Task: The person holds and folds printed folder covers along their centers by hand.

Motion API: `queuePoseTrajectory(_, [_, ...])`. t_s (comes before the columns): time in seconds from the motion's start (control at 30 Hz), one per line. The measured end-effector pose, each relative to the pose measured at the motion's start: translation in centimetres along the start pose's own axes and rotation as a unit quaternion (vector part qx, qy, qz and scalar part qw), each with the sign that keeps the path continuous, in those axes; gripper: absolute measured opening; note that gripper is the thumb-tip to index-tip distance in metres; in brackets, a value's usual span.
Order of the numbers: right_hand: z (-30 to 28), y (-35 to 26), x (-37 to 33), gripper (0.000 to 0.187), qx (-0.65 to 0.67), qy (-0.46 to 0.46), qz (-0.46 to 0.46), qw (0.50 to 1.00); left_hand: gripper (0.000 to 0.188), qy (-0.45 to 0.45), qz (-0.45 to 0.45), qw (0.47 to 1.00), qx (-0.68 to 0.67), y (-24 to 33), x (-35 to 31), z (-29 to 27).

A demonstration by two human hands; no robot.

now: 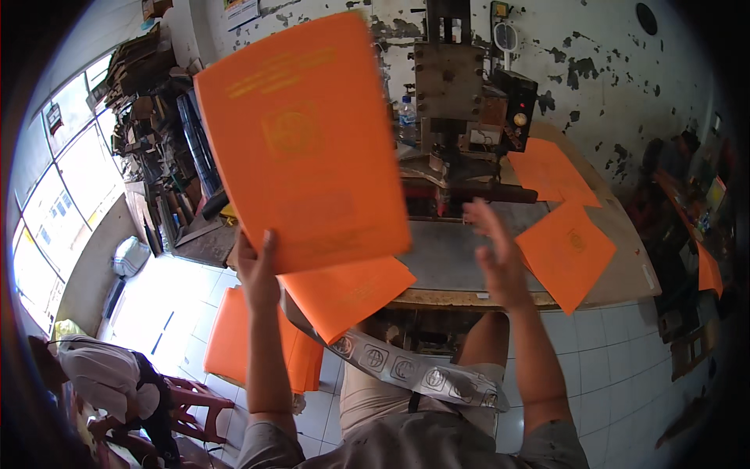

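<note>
And here is the left hand (256,264), gripping the raised orange cover (312,156) by its lower left corner, thumb across the face! From that grip the cover rises up and to the right; its long axis stands near upright, top leaning a little left. All the support looks to be at that one corner, so the tilt likely hangs on the left hand, clearly the nearer one.

Over to its right, well apart from the cover, the right hand (498,262) is open and empty, fingers spread. Between the hands, the grey plate (445,262) stretches out beneath the dark press (449,86), which stands ahead of the right hand. Just right of that hand lies one loose orange sheet (569,252), cornerwise, with another orange sheet (551,172) beyond it. Lower right of the left hand, a folded orange cover (351,291); below and left of it, an orange stack (225,344).
</note>
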State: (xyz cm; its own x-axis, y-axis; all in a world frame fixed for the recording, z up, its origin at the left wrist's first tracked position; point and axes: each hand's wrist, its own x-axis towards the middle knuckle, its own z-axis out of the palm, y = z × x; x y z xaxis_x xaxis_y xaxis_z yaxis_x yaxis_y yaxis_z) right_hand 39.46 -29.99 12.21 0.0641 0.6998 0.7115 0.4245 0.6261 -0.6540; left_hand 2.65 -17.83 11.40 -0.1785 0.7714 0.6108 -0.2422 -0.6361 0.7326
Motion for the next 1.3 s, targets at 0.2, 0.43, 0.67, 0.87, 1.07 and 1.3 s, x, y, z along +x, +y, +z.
queuePoseTrajectory(0.2, [2.8,-2.1,0.5,0.067,0.156,0.03,0.033,0.987,0.043,-0.035,-0.049,0.997,-0.05,-0.1,-7.5,7.3])
queuePoseTrajectory(0.43, [-1.9,-1.7,-1.2,0.046,0.109,0.094,0.039,0.989,0.05,-0.145,-0.106,0.978,-0.108,-1.5,-7.2,12.8])
queuePoseTrajectory(0.67, [-3.2,-1.6,-1.0,0.046,0.09,0.12,0.039,0.988,0.05,-0.161,-0.11,0.971,-0.136,-2.3,-6.9,15.2])
queuePoseTrajectory(0.87, [-3.8,-1.5,-1.1,0.047,0.08,0.129,0.033,0.988,0.052,-0.176,-0.082,0.973,-0.126,-2.6,-6.6,15.9])
queuePoseTrajectory(1.07, [-4.2,-1.5,-1.2,0.045,0.085,0.132,0.033,0.987,0.05,-0.186,-0.098,0.969,-0.129,-2.2,-7.0,16.2])
queuePoseTrajectory(1.3, [-4.7,-0.8,-1.5,0.043,0.066,0.13,0.042,0.988,0.049,-0.186,-0.113,0.967,-0.129,-2.9,-7.4,16.3])
